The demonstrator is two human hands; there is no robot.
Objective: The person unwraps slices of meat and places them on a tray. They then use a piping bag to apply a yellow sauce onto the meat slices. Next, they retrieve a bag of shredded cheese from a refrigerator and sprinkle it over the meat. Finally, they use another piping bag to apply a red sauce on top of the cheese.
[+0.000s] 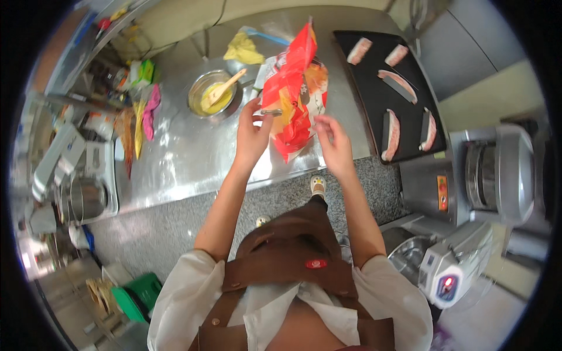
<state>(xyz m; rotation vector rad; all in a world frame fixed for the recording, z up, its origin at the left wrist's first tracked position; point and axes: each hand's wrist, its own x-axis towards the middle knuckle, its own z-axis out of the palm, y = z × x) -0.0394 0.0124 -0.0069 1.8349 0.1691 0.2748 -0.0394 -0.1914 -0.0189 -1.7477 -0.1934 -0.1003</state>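
Observation:
A red printed plastic food bag (pixel 292 105) stands on the steel table before me, its top crumpled upward. My left hand (pixel 254 127) is at the bag's left side, with a small metal clip (pixel 271 112) held between thumb and fingers. My right hand (pixel 331 136) is beside the bag's lower right edge, fingers curved; whether they touch the bag is unclear. Left of the bag sits a steel bowl (pixel 192 98) of yellow liquid with a wooden spatula (pixel 219 91) in it. A yellow cloth (pixel 243 49) lies behind, next to a blue-handled tool (pixel 270 37).
A black baking tray (pixel 373 101) on the right holds several pieces of topped dough. A stand mixer (pixel 66 166) and pink and yellow piping bags (pixel 151 112) are at the left. Grey machines (pixel 505 175) stand at the right; a green bin (pixel 136 296) is at lower left.

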